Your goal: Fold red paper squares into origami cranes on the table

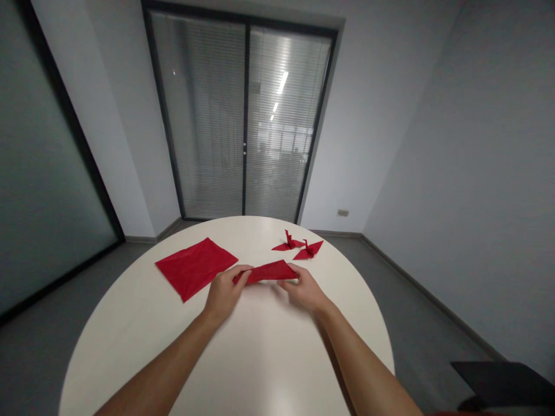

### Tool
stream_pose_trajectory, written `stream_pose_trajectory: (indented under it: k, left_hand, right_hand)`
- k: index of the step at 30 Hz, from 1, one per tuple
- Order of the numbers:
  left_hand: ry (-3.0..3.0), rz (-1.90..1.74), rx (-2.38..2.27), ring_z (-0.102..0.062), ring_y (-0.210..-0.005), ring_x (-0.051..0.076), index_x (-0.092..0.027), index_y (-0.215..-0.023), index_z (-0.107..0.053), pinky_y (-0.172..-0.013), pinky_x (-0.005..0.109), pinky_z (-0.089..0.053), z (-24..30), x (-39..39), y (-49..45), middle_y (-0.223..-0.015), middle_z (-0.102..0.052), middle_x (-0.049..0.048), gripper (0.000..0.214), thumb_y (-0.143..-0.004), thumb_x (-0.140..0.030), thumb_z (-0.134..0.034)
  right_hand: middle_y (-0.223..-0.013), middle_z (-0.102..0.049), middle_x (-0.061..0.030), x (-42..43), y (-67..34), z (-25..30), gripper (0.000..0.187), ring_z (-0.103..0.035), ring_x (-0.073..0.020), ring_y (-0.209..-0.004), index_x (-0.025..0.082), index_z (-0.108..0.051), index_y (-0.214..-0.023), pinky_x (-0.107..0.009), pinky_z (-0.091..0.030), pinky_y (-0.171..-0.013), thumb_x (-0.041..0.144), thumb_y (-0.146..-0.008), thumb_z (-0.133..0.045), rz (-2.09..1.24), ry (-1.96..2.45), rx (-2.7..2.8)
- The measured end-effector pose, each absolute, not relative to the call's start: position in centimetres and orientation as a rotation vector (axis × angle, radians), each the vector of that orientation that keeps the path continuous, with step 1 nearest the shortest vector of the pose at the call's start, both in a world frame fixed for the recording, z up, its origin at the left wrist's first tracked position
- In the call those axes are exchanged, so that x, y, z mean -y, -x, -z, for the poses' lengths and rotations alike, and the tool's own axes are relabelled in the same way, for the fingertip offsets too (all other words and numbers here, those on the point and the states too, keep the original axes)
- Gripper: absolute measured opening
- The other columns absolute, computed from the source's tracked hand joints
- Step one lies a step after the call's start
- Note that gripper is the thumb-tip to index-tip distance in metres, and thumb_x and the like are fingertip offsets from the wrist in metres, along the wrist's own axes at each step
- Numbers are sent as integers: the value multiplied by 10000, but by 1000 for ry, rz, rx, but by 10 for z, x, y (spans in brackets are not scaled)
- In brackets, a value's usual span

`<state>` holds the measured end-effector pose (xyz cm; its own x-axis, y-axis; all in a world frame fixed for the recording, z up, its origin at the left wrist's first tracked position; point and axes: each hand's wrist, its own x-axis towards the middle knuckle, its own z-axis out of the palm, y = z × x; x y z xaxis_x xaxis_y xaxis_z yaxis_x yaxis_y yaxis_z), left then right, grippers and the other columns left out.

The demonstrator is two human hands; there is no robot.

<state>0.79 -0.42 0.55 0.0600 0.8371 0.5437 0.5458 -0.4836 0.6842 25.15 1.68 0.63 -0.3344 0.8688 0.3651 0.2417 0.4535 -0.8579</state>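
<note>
A folded piece of red paper (269,271) is held between both hands just above the white table. My left hand (226,289) pinches its left end, thumb on the near side. At the opposite end, my right hand (306,287) grips the paper between thumb and fingers. Left of my left hand lies a larger square of red paper (195,266), flat on the table. Beyond my right hand sit two folded red paper cranes, one crane (289,242) slightly farther back and the other crane (309,250) nearer and to the right.
The round white table (260,364) spans the middle of the view. Behind it stands a black-framed glass door (208,115) with blinds. A black chair part (503,381) shows at lower right. Pale walls (477,173) rise around the grey floor.
</note>
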Motion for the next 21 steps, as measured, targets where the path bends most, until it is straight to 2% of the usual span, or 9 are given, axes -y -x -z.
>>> stream_pose_trajectory:
  k: [6,10,12,16,21]
  left_hand:
    - [-1796,-1495,-1307,-716,-864,210,-188,-971,-748,-827,321,-543,-12,4,-14,-944,-778,59,249,-901,-370,-594]
    - [-1690,-1518,-1286,-720,-857,218,-175,-958,-745,-813,323,-548,-14,6,-18,-930,-779,71,260,-874,-389,-622]
    - [-1617,-1525,-1268,-725,-849,224,-163,-959,-736,-797,324,-552,-15,7,-19,-918,-779,78,281,-859,-406,-635]
    - [-1476,-1526,-1228,-728,-822,230,-147,-952,-721,-763,321,-553,-17,6,-23,-874,-779,85,343,-816,-458,-669]
    - [-1362,-1513,-1204,-723,-777,236,-143,-919,-715,-702,314,-545,-16,6,-24,-829,-773,93,426,-740,-529,-722]
  right_hand:
    - [-1303,-650,-106,-18,-243,-7,584,-648,-272,-1146,236,-572,-1298,-442,-493,-1024,342,-769,-795,-997,808,1572]
    - [-1235,-691,-83,-18,-236,-4,715,-685,-253,-1086,282,-460,-1381,-432,-527,-974,328,-762,-814,-1125,702,1437]
    - [-1186,-716,-85,-19,-233,-2,657,-697,-254,-1061,265,-496,-1336,-435,-531,-962,327,-765,-815,-1184,669,1416]
    - [-1112,-739,-94,-20,-230,-1,396,-703,-249,-1021,208,-642,-1141,-417,-521,-955,357,-800,-779,-1241,650,1520]
    - [-938,-750,-53,-20,-230,-1,284,-699,-193,-840,199,-677,-1016,-337,-537,-812,375,-809,-763,-1219,704,1475]
